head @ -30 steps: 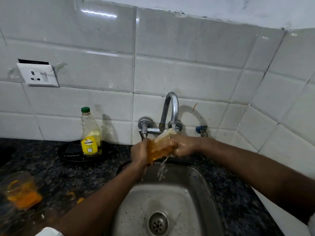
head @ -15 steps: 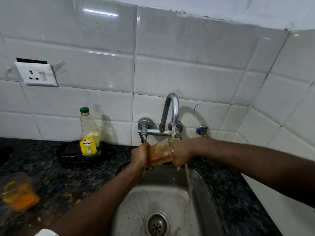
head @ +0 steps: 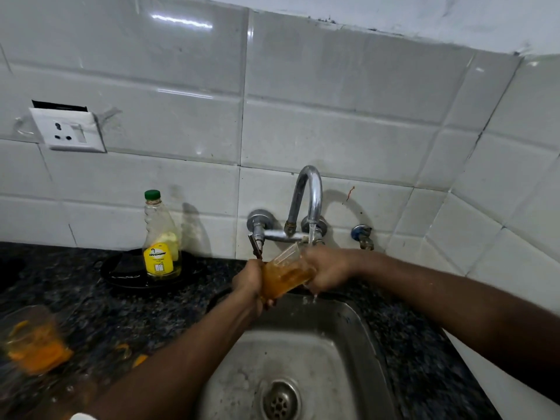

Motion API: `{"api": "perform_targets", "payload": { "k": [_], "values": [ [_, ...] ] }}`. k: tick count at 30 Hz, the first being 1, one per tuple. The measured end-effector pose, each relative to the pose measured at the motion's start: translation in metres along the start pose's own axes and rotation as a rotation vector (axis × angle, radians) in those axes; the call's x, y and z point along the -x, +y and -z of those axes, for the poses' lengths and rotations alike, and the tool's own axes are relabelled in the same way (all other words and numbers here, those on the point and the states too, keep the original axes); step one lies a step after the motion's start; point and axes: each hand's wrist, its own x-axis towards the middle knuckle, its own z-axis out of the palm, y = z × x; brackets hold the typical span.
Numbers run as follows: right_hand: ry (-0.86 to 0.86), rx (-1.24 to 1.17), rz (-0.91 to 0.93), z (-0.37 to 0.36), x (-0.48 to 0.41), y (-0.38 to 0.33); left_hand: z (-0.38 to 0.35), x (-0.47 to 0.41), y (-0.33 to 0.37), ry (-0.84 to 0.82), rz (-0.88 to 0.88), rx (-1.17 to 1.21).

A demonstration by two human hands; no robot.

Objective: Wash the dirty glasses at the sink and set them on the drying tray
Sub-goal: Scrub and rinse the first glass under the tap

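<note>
Glass, stained orange, is held over the back edge of the steel sink, set in the dark counter, under the running tap. It lies tilted between both hands, its base low in the left grip, which wraps round it, and its mouth raised toward the right grip, curled at the rim beneath the stream. A second soiled glass stands on the counter at far left, probably next.

Forearms bare on both sides. Left hand and right hand ungloved. White sleeve edge visible on left arm at bottom frame border.
</note>
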Motion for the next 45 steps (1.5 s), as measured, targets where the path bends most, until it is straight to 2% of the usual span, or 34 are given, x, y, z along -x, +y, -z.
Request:
{"api": "perform_targets", "payload": {
  "k": [2,4,5,7,9,11,12,15,17,18,19,21,22,23,24,26,27,28,29,31,32,33,34,35,37,38,39,40,41,42,43,44,45],
  "values": [
    [0.095,-0.363,-0.016,-0.002,0.003,0.001,-0.002,0.007,0.0,0.075,-0.002,0.023],
    [0.285,-0.662,-0.091,-0.013,0.001,-0.007,-0.006,0.014,-0.002,0.123,-0.016,0.059],
    [0.405,-0.733,-0.153,-0.019,-0.003,-0.01,-0.009,0.017,-0.004,0.133,-0.048,0.051],
    [0.677,-0.744,-0.237,-0.036,-0.014,-0.012,-0.016,0.025,-0.009,0.164,-0.164,0.027],
    [0.917,-0.623,-0.266,-0.046,-0.023,-0.013,-0.02,0.027,-0.016,0.223,-0.318,-0.041],
    [1.052,-0.455,-0.226,-0.047,-0.024,-0.013,-0.02,0.027,-0.016,0.26,-0.367,-0.141],
    [1.067,-0.384,-0.194,-0.048,-0.023,-0.014,-0.018,0.025,-0.012,0.23,-0.284,-0.138],
    [1.005,-0.375,-0.086,-0.054,-0.016,-0.017,-0.007,0.033,0.007,-0.133,0.08,-0.068],
    [1.026,-0.437,-0.079,-0.06,-0.015,-0.016,-0.003,0.038,0.013,-0.204,0.107,-0.063],
    [1.068,-0.481,-0.118,-0.061,-0.016,-0.016,-0.005,0.039,0.01,-0.155,0.038,-0.068],
    [1.11,-0.542,-0.18,-0.061,-0.019,-0.015,-0.007,0.04,0.005,-0.044,-0.106,-0.102],
    [1.148,-0.708,-0.274,-0.059,-0.02,-0.019,-0.011,0.041,-0.008,0.171,-0.55,-0.196],
    [1.131,-0.774,-0.258,-0.06,-0.019,-0.021,-0.011,0.041,-0.012,0.23,-0.667,-0.227],
    [1.103,-0.768,-0.204,-0.06,-0.017,-0.022,-0.01,0.039,-0.009,0.223,-0.617,-0.215],
    [1.073,-0.704,-0.143,-0.062,-0.015,-0.023,-0.008,0.037,-0.003,0.167,-0.459,-0.177],
    [1.025,-0.599,-0.073,-0.068,-0.012,-0.023,-0.002,0.038,0.005,-0.06,-0.07,-0.176],
    [1.023,-0.603,-0.08,-0.069,-0.011,-0.022,0.0,0.04,0.006,-0.13,-0.001,-0.199],
    [1.04,-0.635,-0.096,-0.07,-0.012,-0.02,-0.001,0.04,0.006,-0.121,-0.009,-0.202],
    [1.068,-0.685,-0.13,-0.068,-0.014,-0.02,-0.003,0.042,0.004,-0.057,-0.1,-0.201],
    [1.105,-0.849,-0.217,-0.064,-0.017,-0.02,-0.007,0.048,-0.002,0.18,-0.502,-0.245],
    [1.114,-0.927,-0.232,-0.061,-0.018,-0.021,-0.007,0.049,-0.005,0.228,-0.698,-0.294],
    [1.114,-0.954,-0.222,-0.061,-0.018,-0.023,-0.008,0.049,-0.005,0.249,-0.769,-0.331],
    [1.116,-0.914,-0.199,-0.061,-0.018,-0.026,-0.006,0.047,0.001,0.238,-0.698,-0.331],
    [1.119,-0.84,-0.18,-0.061,-0.018,-0.027,-0.006,0.044,0.008,0.19,-0.53,-0.293],
    [1.106,-0.752,-0.162,-0.064,-0.016,-0.027,-0.003,0.044,0.018,-0.006,-0.142,-0.292],
    [1.094,-0.778,-0.143,-0.065,-0.016,-0.026,-0.002,0.045,0.021,-0.068,-0.066,-0.322],
    [1.097,-0.821,-0.133,-0.066,-0.016,-0.026,-0.003,0.044,0.021,-0.061,-0.069,-0.338],
    [1.115,-0.866,-0.147,-0.066,-0.017,-0.026,-0.004,0.043,0.018,0.01,-0.155,-0.329],
    [1.133,-0.919,-0.175,-0.065,-0.019,-0.027,-0.005,0.04,0.011,0.142,-0.34,-0.308],
    [1.147,-0.978,-0.2,-0.063,-0.02,-0.028,-0.005,0.039,0.004,0.245,-0.591,-0.269],
    [1.153,-1.037,-0.203,-0.062,-0.021,-0.028,-0.004,0.041,-0.002,0.28,-0.821,-0.248],
    [1.151,-1.072,-0.18,-0.06,-0.022,-0.031,-0.004,0.043,-0.006,0.294,-0.927,-0.254],
    [1.149,-1.062,-0.149,-0.059,-0.021,-0.033,-0.004,0.039,-0.003,0.289,-0.906,-0.261]
  ]
}}
